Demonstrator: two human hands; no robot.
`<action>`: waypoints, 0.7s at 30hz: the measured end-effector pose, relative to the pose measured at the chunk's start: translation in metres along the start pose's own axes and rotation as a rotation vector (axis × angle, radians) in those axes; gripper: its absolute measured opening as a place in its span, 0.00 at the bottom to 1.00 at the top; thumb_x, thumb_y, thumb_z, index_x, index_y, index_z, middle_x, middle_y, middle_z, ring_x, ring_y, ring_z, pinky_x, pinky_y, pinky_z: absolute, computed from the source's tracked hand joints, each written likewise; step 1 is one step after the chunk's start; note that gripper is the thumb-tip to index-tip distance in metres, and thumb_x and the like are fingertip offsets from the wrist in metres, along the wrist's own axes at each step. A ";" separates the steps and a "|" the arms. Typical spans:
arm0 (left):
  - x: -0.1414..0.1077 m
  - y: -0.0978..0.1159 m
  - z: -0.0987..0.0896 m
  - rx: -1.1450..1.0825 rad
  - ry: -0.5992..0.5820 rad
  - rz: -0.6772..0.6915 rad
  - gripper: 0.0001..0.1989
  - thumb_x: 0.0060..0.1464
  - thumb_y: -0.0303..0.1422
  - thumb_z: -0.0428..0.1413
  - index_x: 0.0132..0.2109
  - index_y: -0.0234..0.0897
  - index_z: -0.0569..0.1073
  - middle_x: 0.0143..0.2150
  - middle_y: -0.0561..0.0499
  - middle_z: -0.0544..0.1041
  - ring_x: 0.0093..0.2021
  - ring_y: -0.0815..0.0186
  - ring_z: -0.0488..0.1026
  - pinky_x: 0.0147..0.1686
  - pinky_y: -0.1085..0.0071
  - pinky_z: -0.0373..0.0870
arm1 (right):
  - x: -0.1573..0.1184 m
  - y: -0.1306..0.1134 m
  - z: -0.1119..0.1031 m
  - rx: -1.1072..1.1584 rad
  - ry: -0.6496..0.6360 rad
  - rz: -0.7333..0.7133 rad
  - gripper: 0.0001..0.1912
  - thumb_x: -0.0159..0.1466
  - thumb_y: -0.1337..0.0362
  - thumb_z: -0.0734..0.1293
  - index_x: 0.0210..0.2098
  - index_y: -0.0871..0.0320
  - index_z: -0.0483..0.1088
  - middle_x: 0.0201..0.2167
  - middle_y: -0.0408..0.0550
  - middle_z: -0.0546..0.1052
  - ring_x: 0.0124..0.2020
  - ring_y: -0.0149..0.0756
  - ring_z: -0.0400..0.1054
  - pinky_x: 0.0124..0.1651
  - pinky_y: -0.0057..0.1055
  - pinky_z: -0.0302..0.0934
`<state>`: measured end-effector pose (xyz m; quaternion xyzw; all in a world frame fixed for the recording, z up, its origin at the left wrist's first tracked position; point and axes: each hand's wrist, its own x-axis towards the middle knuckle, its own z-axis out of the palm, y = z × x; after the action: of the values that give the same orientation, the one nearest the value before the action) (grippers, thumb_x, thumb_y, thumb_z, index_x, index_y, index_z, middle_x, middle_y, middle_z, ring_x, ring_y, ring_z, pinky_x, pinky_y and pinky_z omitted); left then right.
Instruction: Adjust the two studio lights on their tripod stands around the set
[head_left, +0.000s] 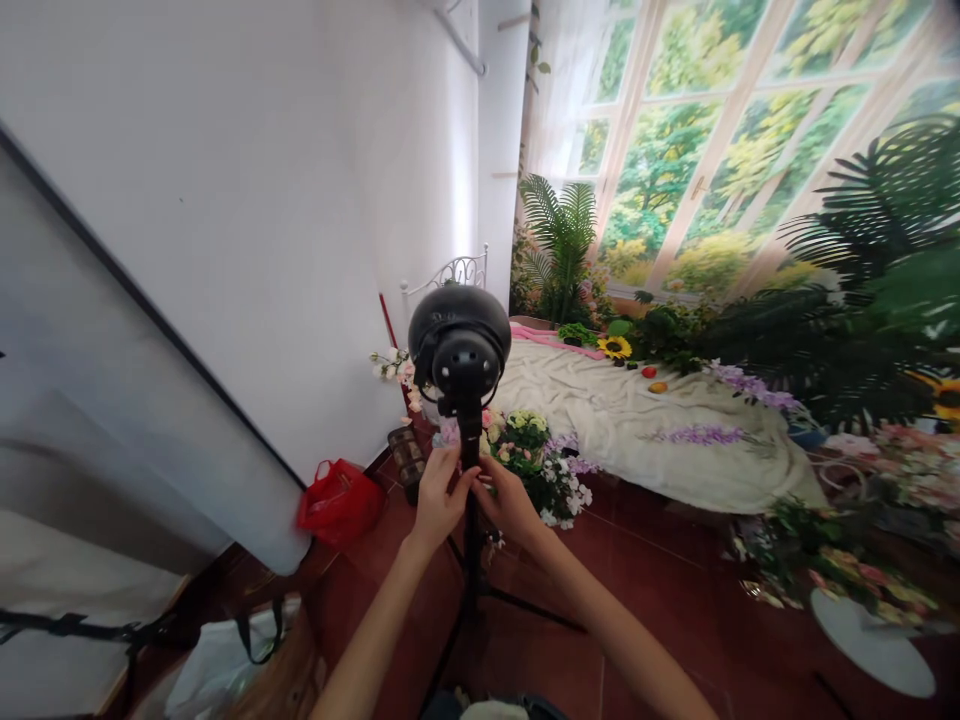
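A round black lamp head (460, 345) sits on top of a black stand (471, 560) in the middle of the view, its back towards me. Both hands are at the upper part of the stand, just below the lamp. My left hand (442, 490) is closed around the pole from the left, thumb across the front. From the right, my right hand (508, 500) pinches the pole at the same height, its fingertips close to my left thumb. The part under the fingertips is mostly hidden.
A cream blanket (585, 410) with flowers lies behind the stand. Potted flowers (536, 450) stand close on the right, a red bag (341, 502) on the left. The stand's legs spread over the red tiled floor (555, 660). A round white table (874, 645) is at lower right.
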<state>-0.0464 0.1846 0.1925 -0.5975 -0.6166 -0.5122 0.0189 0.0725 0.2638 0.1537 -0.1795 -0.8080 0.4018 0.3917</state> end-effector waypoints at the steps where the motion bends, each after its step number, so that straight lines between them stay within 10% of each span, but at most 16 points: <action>1: 0.010 0.008 -0.005 -0.002 0.020 0.032 0.15 0.62 0.38 0.51 0.53 0.38 0.70 0.42 0.45 0.74 0.45 0.61 0.71 0.48 0.63 0.70 | 0.008 -0.011 -0.006 0.005 0.019 -0.039 0.16 0.66 0.63 0.61 0.54 0.56 0.63 0.45 0.51 0.75 0.41 0.36 0.73 0.46 0.34 0.70; 21: 0.117 0.084 -0.054 -0.090 0.193 0.336 0.16 0.61 0.36 0.51 0.55 0.38 0.70 0.45 0.45 0.73 0.46 0.63 0.70 0.48 0.65 0.70 | 0.089 -0.133 -0.071 -0.132 0.122 -0.268 0.13 0.67 0.61 0.61 0.49 0.58 0.65 0.37 0.48 0.75 0.36 0.36 0.71 0.38 0.29 0.66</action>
<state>-0.0484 0.2133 0.3437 -0.6402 -0.4802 -0.5839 0.1365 0.0747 0.2718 0.3287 -0.1193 -0.8240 0.2804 0.4777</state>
